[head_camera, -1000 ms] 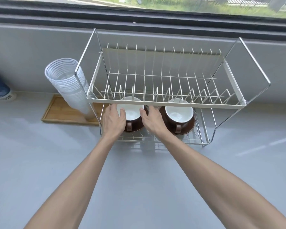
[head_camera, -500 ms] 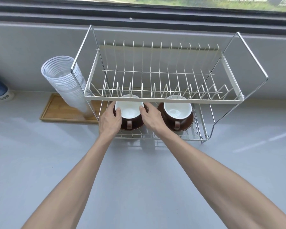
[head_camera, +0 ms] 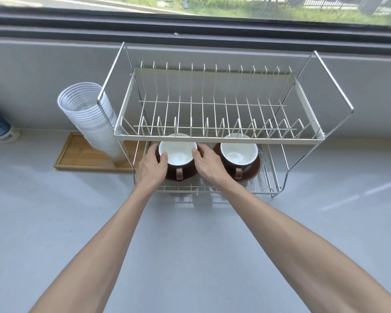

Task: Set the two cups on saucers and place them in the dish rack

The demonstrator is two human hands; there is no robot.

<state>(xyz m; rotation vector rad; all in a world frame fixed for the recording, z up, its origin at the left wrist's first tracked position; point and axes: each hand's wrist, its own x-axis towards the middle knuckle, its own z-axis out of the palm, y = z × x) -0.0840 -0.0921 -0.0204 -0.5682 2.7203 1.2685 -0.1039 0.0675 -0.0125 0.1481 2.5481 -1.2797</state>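
A two-tier wire dish rack (head_camera: 219,139) stands on the grey counter against the wall. On its lower shelf sit two brown cups with white insides, each on a brown saucer. The left cup (head_camera: 178,154) rests on its saucer (head_camera: 182,177) with its handle toward me. My left hand (head_camera: 152,166) grips the left side of this cup and saucer, and my right hand (head_camera: 207,164) grips the right side. The right cup (head_camera: 239,152) stands on its saucer (head_camera: 253,169), untouched, just right of my right hand.
A leaning stack of clear plastic cups (head_camera: 90,118) rests on a wooden tray (head_camera: 77,154) left of the rack. A blue and white container (head_camera: 0,129) lies at the far left. The rack's upper tier overhangs the cups' far rims. Window ledge behind.
Both hands stay on the left cup and saucer on the lower shelf; it has barely shifted. The camera view has moved slightly.
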